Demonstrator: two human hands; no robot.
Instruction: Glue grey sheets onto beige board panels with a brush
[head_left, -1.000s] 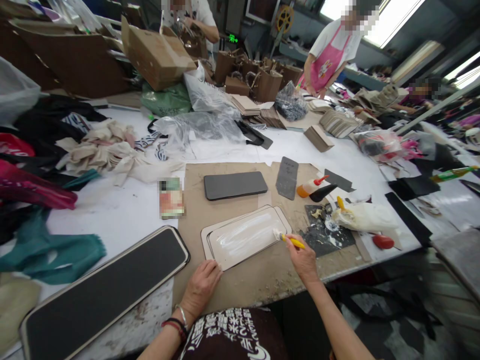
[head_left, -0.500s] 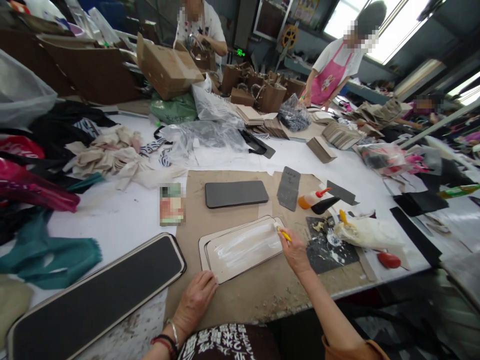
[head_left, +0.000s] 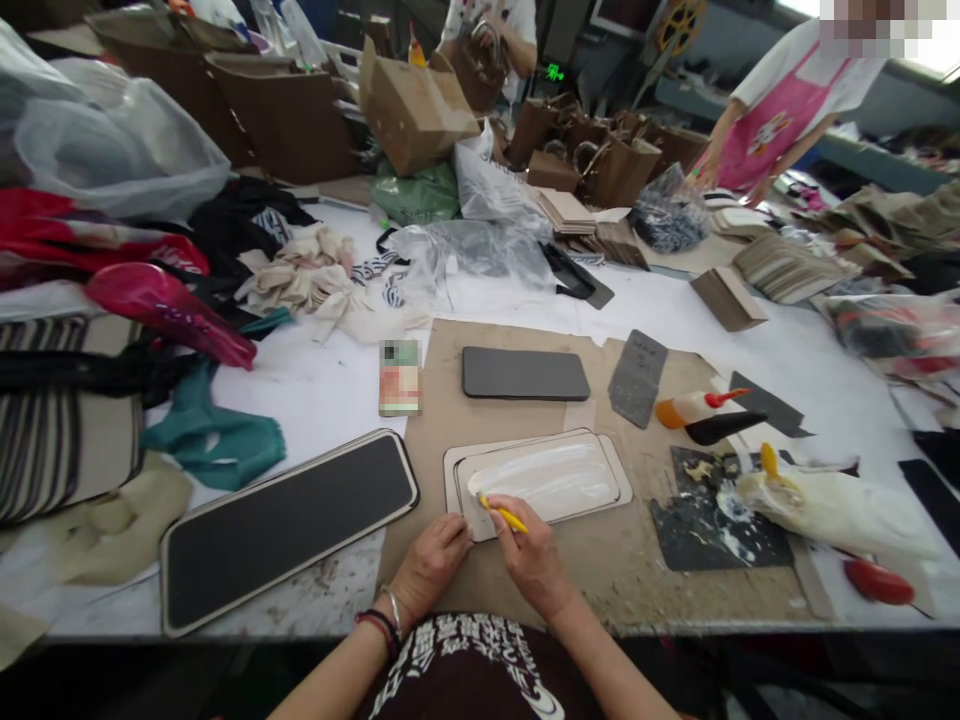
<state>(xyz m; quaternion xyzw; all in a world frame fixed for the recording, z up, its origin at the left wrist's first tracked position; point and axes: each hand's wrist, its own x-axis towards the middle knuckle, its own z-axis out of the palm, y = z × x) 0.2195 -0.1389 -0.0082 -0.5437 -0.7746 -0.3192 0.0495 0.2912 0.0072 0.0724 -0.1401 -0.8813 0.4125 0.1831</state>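
Note:
My right hand (head_left: 534,562) grips a brush with a yellow handle (head_left: 512,518), its tip on the left end of a beige rounded panel (head_left: 555,478). Wet white paste streaks the panel's top. A second beige panel with a dark edge lies under it. At the panel's near left corner rests my left hand (head_left: 431,562), fingers together; whether they pinch the edge is hidden. Beyond the panel lies a dark grey rounded piece (head_left: 525,374). To the left is a long black panel with a beige border (head_left: 289,525).
A paste-smeared dark board (head_left: 712,540) lies right, beside a paste-filled bag (head_left: 832,510) and an orange-tipped glue bottle (head_left: 690,408). Teal cloth (head_left: 217,430) lies left. Cardboard box (head_left: 420,110) and brown bags (head_left: 615,170) stand behind. A person in a pink apron (head_left: 780,125) stands back right.
My right hand has drawn the brush from the panel's right end to its left end, near my left hand. The camera view has turned, shifting the scene rightward.

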